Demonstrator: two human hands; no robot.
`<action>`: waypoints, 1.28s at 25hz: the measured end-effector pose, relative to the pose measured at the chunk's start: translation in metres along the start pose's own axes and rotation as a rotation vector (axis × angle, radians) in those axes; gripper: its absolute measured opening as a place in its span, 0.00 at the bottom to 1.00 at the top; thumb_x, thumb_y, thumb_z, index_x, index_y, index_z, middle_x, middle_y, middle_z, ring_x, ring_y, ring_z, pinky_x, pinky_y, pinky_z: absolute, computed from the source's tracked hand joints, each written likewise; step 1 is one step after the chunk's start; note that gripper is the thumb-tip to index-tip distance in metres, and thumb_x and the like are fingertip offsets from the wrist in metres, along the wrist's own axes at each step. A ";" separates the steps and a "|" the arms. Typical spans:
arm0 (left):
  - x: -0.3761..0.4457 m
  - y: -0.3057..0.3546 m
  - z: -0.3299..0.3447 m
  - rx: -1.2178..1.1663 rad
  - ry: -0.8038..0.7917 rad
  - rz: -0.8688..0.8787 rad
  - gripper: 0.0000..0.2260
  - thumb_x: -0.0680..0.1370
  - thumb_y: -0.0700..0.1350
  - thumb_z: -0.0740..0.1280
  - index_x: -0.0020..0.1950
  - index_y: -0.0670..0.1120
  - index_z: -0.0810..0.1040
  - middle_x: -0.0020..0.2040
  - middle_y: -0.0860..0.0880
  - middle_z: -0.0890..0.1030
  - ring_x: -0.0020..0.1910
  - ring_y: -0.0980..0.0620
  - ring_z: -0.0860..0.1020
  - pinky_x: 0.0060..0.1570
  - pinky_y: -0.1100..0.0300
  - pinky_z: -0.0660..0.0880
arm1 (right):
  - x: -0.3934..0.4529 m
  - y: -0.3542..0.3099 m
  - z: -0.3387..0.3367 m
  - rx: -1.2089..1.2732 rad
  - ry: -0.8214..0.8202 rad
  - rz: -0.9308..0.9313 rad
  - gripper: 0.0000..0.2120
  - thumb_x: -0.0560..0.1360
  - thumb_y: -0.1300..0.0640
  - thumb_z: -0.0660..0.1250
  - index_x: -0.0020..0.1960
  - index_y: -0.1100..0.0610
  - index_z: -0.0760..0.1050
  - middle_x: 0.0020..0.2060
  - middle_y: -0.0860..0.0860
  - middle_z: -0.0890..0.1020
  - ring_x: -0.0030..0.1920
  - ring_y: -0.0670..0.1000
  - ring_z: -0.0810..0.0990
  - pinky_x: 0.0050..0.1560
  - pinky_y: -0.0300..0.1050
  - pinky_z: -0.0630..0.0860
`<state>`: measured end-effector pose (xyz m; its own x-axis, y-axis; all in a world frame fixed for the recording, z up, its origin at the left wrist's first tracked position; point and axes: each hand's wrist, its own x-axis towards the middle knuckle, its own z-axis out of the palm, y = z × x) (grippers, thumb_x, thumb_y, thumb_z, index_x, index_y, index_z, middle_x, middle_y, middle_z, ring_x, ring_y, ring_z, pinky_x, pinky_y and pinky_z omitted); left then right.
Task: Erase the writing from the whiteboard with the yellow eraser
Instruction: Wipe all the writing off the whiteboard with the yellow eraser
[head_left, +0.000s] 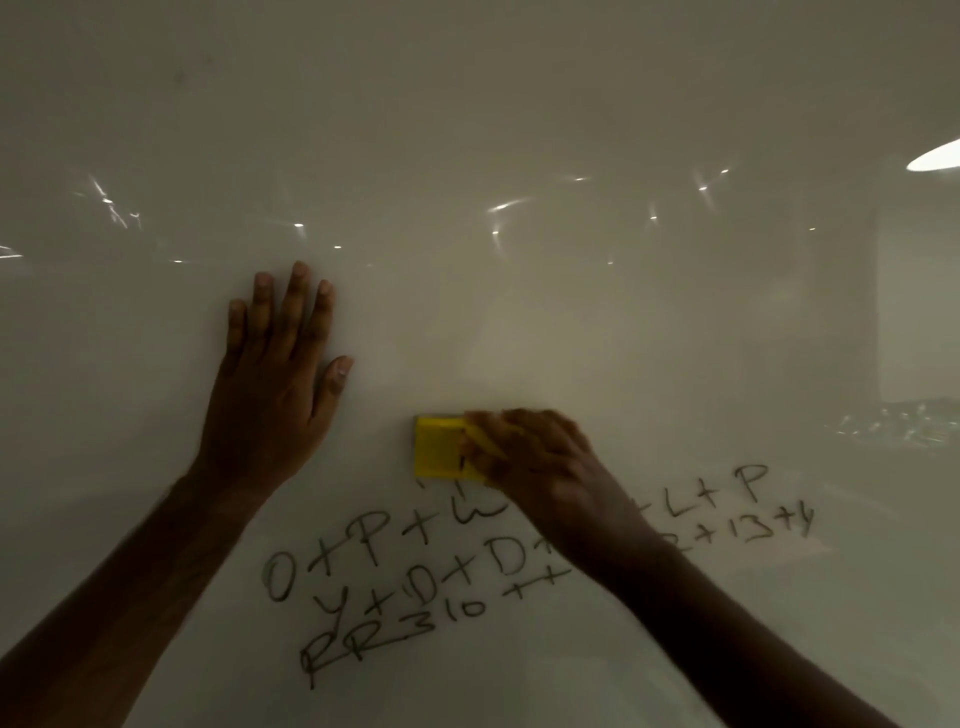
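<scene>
Yellow eraser (439, 448) pinched in right hand (524, 457) grip above the writing (395, 566); left hand (275, 384) spread flat on whiteboard (519, 130).

Right hand (524, 457) gripping yellow eraser (439, 448) on whiteboard (519, 130) above black writing (395, 577); left hand (275, 384) pressed flat.

This looks like an office or classroom, going by the large glossy whiteboard (519, 130) that fills the view, the handwritten rows of letters, numbers and plus signs (395, 566) in dark marker low on it, and the ceiling light reflection (935, 156) at its right edge.
</scene>
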<state>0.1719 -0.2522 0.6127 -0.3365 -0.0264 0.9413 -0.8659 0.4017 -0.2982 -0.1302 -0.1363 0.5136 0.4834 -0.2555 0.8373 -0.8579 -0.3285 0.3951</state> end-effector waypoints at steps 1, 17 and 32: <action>0.000 -0.002 0.000 -0.003 -0.004 0.002 0.32 0.89 0.56 0.52 0.89 0.43 0.53 0.89 0.40 0.52 0.88 0.34 0.50 0.86 0.40 0.44 | -0.002 -0.011 0.007 0.024 -0.037 -0.050 0.29 0.82 0.58 0.71 0.80 0.50 0.68 0.81 0.50 0.68 0.74 0.57 0.73 0.75 0.57 0.67; 0.000 -0.006 -0.002 0.006 -0.028 0.032 0.31 0.89 0.56 0.53 0.89 0.43 0.55 0.89 0.40 0.53 0.88 0.33 0.53 0.85 0.37 0.50 | -0.016 -0.036 0.014 0.008 -0.124 -0.119 0.33 0.81 0.58 0.72 0.82 0.48 0.64 0.81 0.48 0.67 0.75 0.55 0.70 0.75 0.53 0.68; -0.019 -0.023 -0.007 0.013 -0.044 0.073 0.31 0.89 0.56 0.54 0.89 0.43 0.55 0.89 0.41 0.55 0.87 0.34 0.55 0.84 0.35 0.55 | -0.006 -0.068 0.028 -0.009 -0.151 -0.137 0.30 0.82 0.57 0.70 0.82 0.47 0.65 0.82 0.47 0.65 0.75 0.55 0.70 0.76 0.54 0.68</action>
<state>0.2011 -0.2543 0.6031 -0.4149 -0.0380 0.9091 -0.8429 0.3921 -0.3684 -0.0696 -0.1379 0.4711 0.6155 -0.3426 0.7098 -0.7837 -0.3610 0.5054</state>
